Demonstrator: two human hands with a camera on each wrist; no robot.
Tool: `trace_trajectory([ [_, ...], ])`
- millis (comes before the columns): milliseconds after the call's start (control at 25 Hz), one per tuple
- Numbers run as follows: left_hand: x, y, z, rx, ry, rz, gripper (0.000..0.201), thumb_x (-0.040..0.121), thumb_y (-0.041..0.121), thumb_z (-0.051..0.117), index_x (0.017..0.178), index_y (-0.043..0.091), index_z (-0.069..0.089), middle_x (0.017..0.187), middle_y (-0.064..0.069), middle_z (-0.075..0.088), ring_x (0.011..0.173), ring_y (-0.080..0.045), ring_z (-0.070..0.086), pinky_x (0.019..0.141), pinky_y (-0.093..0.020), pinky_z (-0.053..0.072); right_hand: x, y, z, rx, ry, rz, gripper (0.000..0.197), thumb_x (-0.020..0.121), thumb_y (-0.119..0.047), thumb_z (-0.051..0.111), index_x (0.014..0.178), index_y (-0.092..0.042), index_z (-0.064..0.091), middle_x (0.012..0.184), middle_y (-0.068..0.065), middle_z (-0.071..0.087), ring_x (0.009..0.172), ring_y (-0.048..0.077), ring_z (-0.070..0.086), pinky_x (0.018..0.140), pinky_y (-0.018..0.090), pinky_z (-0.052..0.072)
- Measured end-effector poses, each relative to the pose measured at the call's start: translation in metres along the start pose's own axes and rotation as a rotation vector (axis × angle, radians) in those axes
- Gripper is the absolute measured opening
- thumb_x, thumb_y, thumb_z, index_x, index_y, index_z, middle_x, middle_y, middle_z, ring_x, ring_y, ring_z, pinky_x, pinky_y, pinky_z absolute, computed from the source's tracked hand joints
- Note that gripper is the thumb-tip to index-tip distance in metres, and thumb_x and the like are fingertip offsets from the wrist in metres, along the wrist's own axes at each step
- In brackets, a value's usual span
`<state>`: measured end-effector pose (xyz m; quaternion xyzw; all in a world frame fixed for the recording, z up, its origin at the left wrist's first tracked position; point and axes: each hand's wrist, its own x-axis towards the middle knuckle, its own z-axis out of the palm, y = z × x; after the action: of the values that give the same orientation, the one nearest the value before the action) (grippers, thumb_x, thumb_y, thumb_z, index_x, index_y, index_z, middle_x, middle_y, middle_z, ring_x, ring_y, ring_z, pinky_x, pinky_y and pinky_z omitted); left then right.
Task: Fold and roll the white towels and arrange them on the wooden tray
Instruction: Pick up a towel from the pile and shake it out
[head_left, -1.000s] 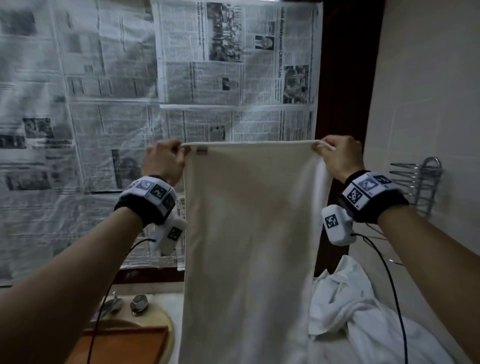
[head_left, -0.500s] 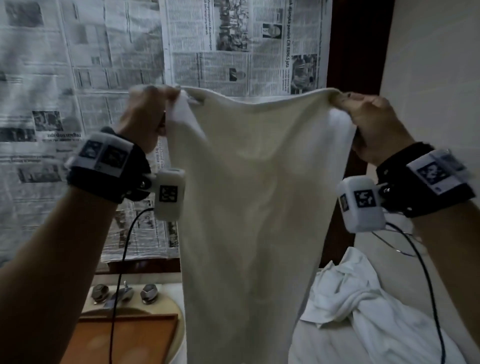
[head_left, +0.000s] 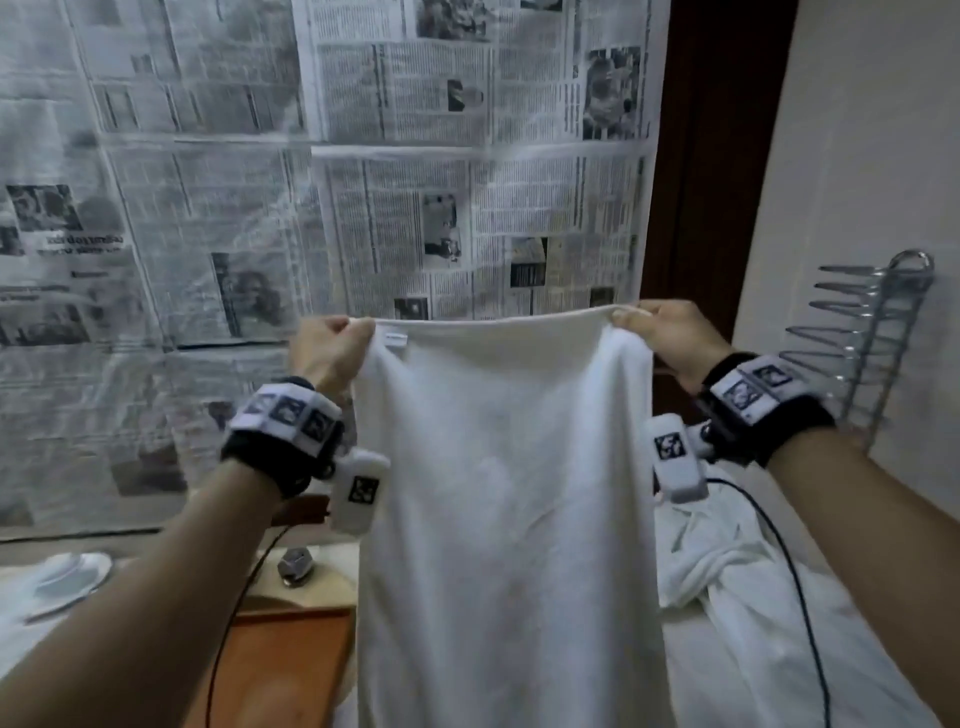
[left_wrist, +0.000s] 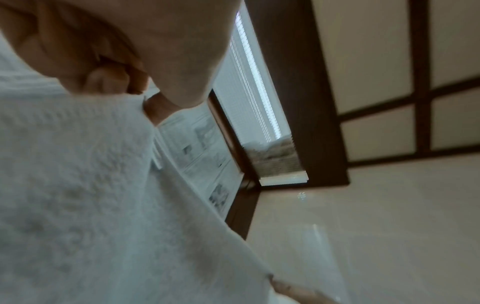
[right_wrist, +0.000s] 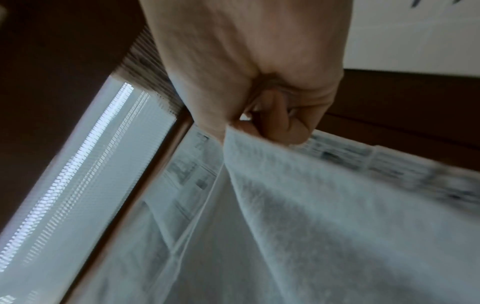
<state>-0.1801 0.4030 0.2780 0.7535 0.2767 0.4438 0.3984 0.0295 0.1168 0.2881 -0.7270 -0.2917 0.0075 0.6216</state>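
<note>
A white towel (head_left: 498, 493) hangs full length in front of me, held up by its two top corners. My left hand (head_left: 332, 348) pinches the top left corner, beside a small sewn label. My right hand (head_left: 660, 327) pinches the top right corner. In the left wrist view the curled fingers (left_wrist: 109, 80) clamp the towel (left_wrist: 78, 185) edge. The right wrist view shows the fingers (right_wrist: 278, 121) curled on the towel (right_wrist: 337, 205) corner. The wooden tray (head_left: 280, 670) lies low at the left, partly hidden behind the towel and my left arm.
More white towels (head_left: 737, 582) lie crumpled on the counter at the right. Newspaper (head_left: 311, 182) covers the window behind. A chrome wire rack (head_left: 872, 322) is fixed to the right wall. A tap (head_left: 296, 564) and a white dish (head_left: 72, 571) sit behind the tray.
Both hands swung the towel up high, then brought it back down. The top edge is now pulled nearly straight between them and the cloth hangs flatter.
</note>
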Motion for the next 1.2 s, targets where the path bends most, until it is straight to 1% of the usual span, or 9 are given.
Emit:
trace_trajectory([
  [200, -0.03, -0.153, 0.086, 0.062, -0.085, -0.342, 0.036, 0.077, 0.043, 0.055, 0.068, 0.011, 0.068, 0.056, -0.013, 0.066, 0.058, -0.029, 0.069, 0.063, -0.035, 0.058, -0.006, 0.142, 0.041, -0.391, -0.057, 0.166, 0.024, 0.091, -0.028, 0.065, 0.07, -0.017, 0.068, 0.063, 0.004, 0.063, 0.053, 0.015, 0.059, 0.048, 0.024, 0.043],
  [360, -0.07, -0.233, 0.131, 0.136, -0.099, -0.411, 0.034, 0.082, 0.04, 0.055, 0.083, 0.01, 0.07, 0.071, -0.014, 0.071, 0.07, -0.029, 0.07, 0.072, -0.04, 0.059, -0.022, 0.23, 0.077, -0.176, -0.089, 0.382, 0.014, 0.098, -0.013, 0.053, 0.103, -0.005, 0.064, 0.086, 0.022, 0.065, 0.048, 0.02, 0.067, 0.044, 0.027, 0.054],
  [480, -0.125, -0.283, 0.157, 0.309, -0.22, -0.38, 0.04, 0.093, 0.033, 0.059, 0.127, 0.013, 0.06, 0.118, -0.017, 0.066, 0.109, -0.034, 0.061, 0.092, -0.04, 0.05, -0.061, 0.315, 0.112, -0.299, -0.145, 0.481, 0.049, 0.094, -0.018, 0.057, 0.14, -0.015, 0.04, 0.131, 0.027, 0.052, 0.106, 0.04, 0.063, 0.09, 0.046, 0.052],
  [520, -0.152, -0.302, 0.168, 0.317, -0.311, -0.39, 0.054, 0.093, 0.033, 0.06, 0.141, 0.013, 0.047, 0.135, -0.017, 0.056, 0.121, -0.034, 0.055, 0.1, -0.042, 0.045, -0.09, 0.343, 0.125, -0.404, -0.249, 0.484, 0.068, 0.094, -0.021, 0.059, 0.151, -0.013, 0.024, 0.148, 0.023, 0.037, 0.13, 0.038, 0.046, 0.107, 0.043, 0.038],
  [600, -0.217, -0.336, 0.186, 0.386, -0.589, -0.426, 0.066, 0.096, 0.031, 0.056, 0.151, 0.011, 0.027, 0.152, -0.014, 0.036, 0.136, -0.032, 0.04, 0.111, -0.039, 0.032, -0.164, 0.382, 0.147, -0.566, -0.575, 0.52, 0.077, 0.099, -0.029, 0.053, 0.154, -0.009, 0.004, 0.162, 0.01, 0.003, 0.149, 0.026, 0.01, 0.119, 0.039, 0.012],
  [720, -0.287, -0.361, 0.205, 0.616, -0.909, -0.342, 0.061, 0.102, 0.03, 0.041, 0.153, 0.011, 0.014, 0.162, -0.009, 0.004, 0.149, -0.027, 0.007, 0.118, -0.039, 0.007, -0.224, 0.422, 0.159, -0.847, -0.814, 0.473, 0.07, 0.103, -0.037, 0.037, 0.155, -0.017, -0.004, 0.161, 0.0, -0.019, 0.148, 0.019, -0.015, 0.118, 0.05, -0.005],
  [960, -0.263, -0.359, 0.231, 0.683, -0.9, -0.366, 0.064, 0.103, 0.032, 0.035, 0.155, 0.014, 0.002, 0.161, -0.004, -0.014, 0.148, -0.024, -0.013, 0.118, -0.043, -0.007, -0.197, 0.43, 0.173, -0.878, -0.835, 0.386, 0.069, 0.103, -0.038, 0.032, 0.154, -0.015, -0.008, 0.159, -0.002, -0.024, 0.146, 0.019, -0.021, 0.115, 0.053, -0.012],
  [1080, -0.281, -0.348, 0.237, 0.639, -1.027, -0.202, 0.059, 0.105, 0.036, 0.025, 0.155, 0.022, -0.002, 0.16, 0.002, -0.018, 0.148, -0.021, -0.017, 0.117, -0.042, -0.011, -0.214, 0.435, 0.173, -0.922, -0.895, 0.189, 0.064, 0.103, -0.042, 0.021, 0.154, -0.018, -0.009, 0.156, -0.005, -0.027, 0.147, 0.016, -0.02, 0.117, 0.051, -0.012],
  [1200, -0.278, -0.384, 0.195, 0.795, -0.913, -0.249, 0.057, 0.104, 0.041, 0.02, 0.155, 0.031, -0.004, 0.159, 0.005, -0.021, 0.147, -0.02, -0.019, 0.118, -0.046, -0.012, -0.199, 0.456, 0.125, -1.034, -0.752, 0.427, 0.065, 0.103, -0.045, 0.019, 0.154, -0.018, -0.012, 0.158, -0.002, -0.025, 0.147, 0.016, -0.02, 0.118, 0.051, -0.009],
])
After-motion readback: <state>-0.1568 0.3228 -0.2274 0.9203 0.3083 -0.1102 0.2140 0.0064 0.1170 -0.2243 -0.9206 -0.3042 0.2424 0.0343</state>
